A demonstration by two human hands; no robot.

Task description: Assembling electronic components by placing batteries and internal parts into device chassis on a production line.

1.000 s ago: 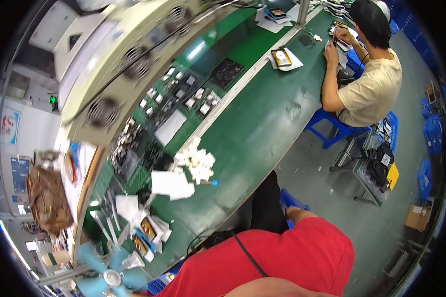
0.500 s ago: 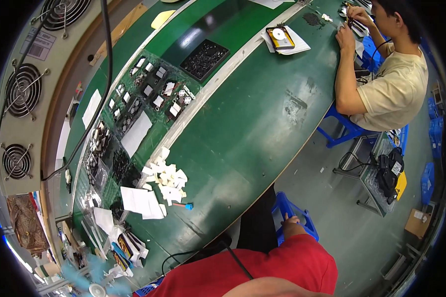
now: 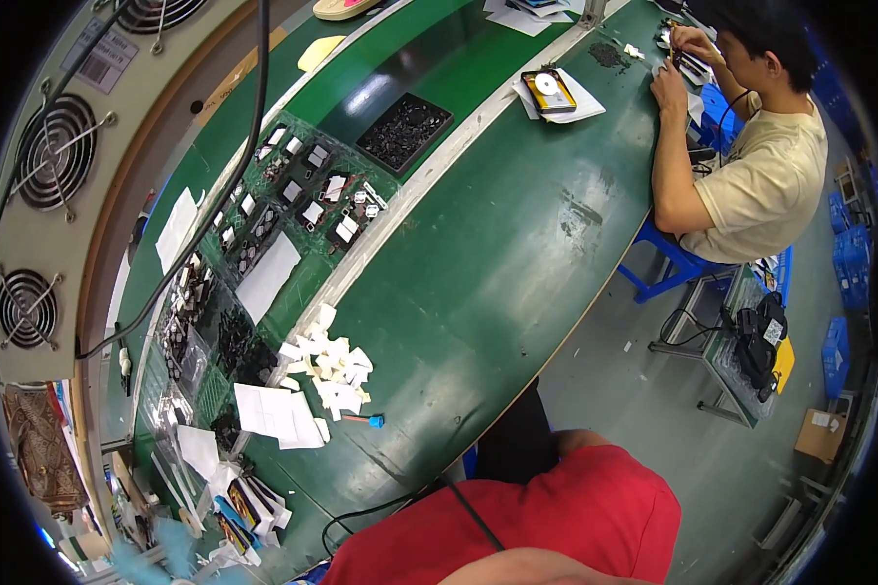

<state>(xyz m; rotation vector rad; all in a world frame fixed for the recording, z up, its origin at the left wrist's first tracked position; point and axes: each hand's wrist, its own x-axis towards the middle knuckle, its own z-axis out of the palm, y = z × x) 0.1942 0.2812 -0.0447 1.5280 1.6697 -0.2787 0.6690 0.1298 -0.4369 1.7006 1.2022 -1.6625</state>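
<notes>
Neither of my hands shows. My right arm (image 3: 581,441) comes out of a red sleeve (image 3: 605,507) beside my dark trouser leg (image 3: 522,429), and its hand is hidden there, below the bench edge. My left hand is outside the picture. On the green bench (image 3: 439,322) in front of me lie a heap of white paper scraps (image 3: 330,363), a folded white sheet (image 3: 275,414) and a small blue connector (image 3: 376,421). Farther left, clear trays (image 3: 288,190) hold small black and white parts.
A co-worker in a beige shirt (image 3: 766,185) sits at the far right, both hands on a small item. A black tray of dark parts (image 3: 405,132) and a yellow-black box with a white disc (image 3: 548,90) lie at the back. Fans (image 3: 57,151) and a hanging black cable (image 3: 229,185) are left.
My right hand was on a blue stool half a second ago; it has gone out of sight, and the stool is mostly covered by my body. The view has shifted slightly.
</notes>
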